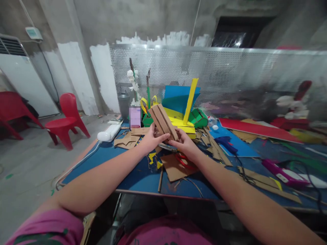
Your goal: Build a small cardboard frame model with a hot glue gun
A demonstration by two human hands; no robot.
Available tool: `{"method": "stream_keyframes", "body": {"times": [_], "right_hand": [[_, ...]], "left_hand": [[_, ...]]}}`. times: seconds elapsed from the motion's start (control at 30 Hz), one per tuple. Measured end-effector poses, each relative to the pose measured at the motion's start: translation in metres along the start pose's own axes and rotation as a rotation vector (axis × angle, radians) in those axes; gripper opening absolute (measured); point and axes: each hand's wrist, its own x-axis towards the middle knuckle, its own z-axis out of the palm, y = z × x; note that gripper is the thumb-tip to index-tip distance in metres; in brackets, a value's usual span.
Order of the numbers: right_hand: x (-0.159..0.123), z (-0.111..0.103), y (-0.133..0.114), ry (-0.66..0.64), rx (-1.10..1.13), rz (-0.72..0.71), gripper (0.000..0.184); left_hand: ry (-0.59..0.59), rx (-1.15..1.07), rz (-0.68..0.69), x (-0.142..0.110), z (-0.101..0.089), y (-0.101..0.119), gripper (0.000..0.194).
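A folded brown cardboard piece (161,119) with dark grooves along it is held tilted above the middle of the table. My left hand (151,139) grips its lower left side, thumb across the front. Against its lower right end, my right hand (186,144) closes its fingers, partly hidden by the cardboard. Below lie a flat cardboard sheet (172,172) and red-handled scissors (186,161), partly covered by my right hand. Behind the held piece stands a yellow, blue and green construction (176,115) with an upright yellow strip (190,100).
Cardboard scraps (127,140) litter the blue table (102,170). To the right are a dark blue glue gun (227,144) with its cable, a red sheet (255,128) and a purple box (283,173). A white corded device (109,132) lies left; red chairs (65,115) stand beyond.
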Motion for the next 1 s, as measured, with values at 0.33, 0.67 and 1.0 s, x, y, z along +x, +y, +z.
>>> {"method": "stream_keyframes", "body": {"times": [0.33,0.67,1.0], "right_hand": [[0.002,-0.005,0.003,-0.086,0.016,-0.014,0.074],[0.010,-0.003,0.005,-0.010,0.008,-0.050,0.072],[0.005,-0.010,-0.012,0.058,-0.094,-0.213,0.075]], "left_hand": [[-0.012,0.044,-0.001,0.000,-0.003,-0.002,0.091],[-0.094,0.183,-0.080,0.002,-0.010,0.000,0.069],[-0.224,0.481,0.052,-0.010,-0.002,0.014,0.096]]}}
